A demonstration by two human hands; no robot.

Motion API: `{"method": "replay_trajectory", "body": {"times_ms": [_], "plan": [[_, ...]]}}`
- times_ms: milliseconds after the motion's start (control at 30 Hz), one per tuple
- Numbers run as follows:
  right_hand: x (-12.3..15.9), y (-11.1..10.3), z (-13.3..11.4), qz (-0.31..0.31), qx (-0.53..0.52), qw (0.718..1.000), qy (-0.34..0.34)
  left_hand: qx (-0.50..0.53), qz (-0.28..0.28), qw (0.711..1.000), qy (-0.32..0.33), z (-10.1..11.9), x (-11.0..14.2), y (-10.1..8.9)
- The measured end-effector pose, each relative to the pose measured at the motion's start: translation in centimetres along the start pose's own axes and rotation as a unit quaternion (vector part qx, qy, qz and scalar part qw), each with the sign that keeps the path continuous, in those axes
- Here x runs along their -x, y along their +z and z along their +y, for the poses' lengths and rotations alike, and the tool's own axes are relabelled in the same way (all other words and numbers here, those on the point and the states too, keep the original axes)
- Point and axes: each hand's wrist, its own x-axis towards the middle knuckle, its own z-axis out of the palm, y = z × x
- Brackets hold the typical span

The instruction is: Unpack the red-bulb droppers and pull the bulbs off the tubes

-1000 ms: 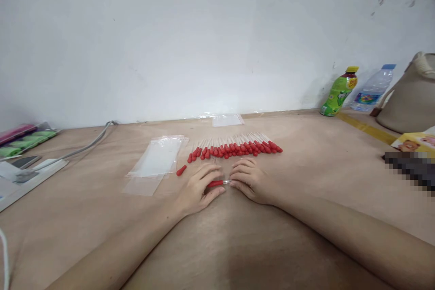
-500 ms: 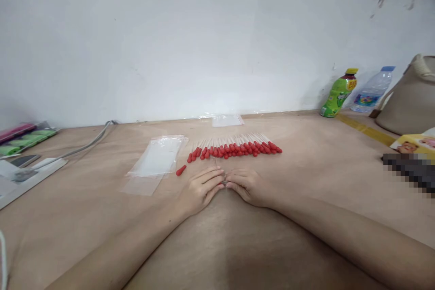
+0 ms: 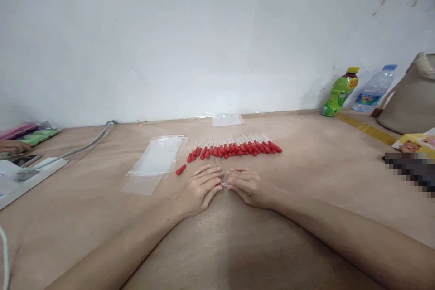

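Note:
My left hand [image 3: 199, 188] and my right hand [image 3: 249, 186] rest on the brown table [image 3: 306, 176], fingertips meeting. Together they pinch a small dropper [image 3: 224, 184]: the left fingers cover its red bulb and the right fingers hold its clear glass tube. Just beyond them lies a row of several red-bulbed droppers [image 3: 234, 147], tubes pointing away from me. A single loose red bulb [image 3: 181, 170] lies left of my left hand. Clear plastic bags [image 3: 156, 158] are stacked further left.
Another clear bag [image 3: 227, 120] lies near the wall. A green bottle [image 3: 340, 91], a water bottle [image 3: 372, 88] and a beige bag [image 3: 409, 97] stand at the right. A grey cable [image 3: 84, 145], a white board [image 3: 30, 176] and another person's hand [image 3: 12, 146] are at the left.
My hands have pushed closer together over the dropper, so its red bulb is now mostly covered. Another person's hand has appeared at the far left edge.

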Motion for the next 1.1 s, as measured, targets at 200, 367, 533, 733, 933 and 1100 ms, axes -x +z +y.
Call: {"method": "replay_trajectory", "body": {"times_ms": [200, 367, 533, 733, 933, 1100], "plan": [[0.1, -0.5, -0.1, 0.014, 0.048, 0.998, -0.039, 0.002, -0.007, 1.0, 0.003, 0.1, 0.1, -0.3], [0.3, -0.7, -0.2, 0.019, 0.073, 0.995, -0.058, 0.004, -0.011, 1.0, 0.004, 0.0, 0.2, -0.1], [0.8, -1.0, -0.2, 0.026, 0.081, 0.994, -0.067, 0.001, -0.008, 1.0, 0.016, -0.1, 0.2, -0.2], [1.0, -1.2, -0.5, 0.022, 0.076, 0.995, -0.066, -0.006, 0.005, 0.999, 0.037, 0.2, 0.4, 0.0], [1.8, -1.9, 0.3, 0.038, 0.069, 0.996, -0.05, 0.001, 0.018, 1.0, -0.016, -0.7, 1.5, -1.2], [2.6, -1.5, 1.5, 0.076, 0.105, 0.987, 0.095, -0.059, 0.095, 0.977, -0.179, -3.0, 1.9, -3.4]]}}
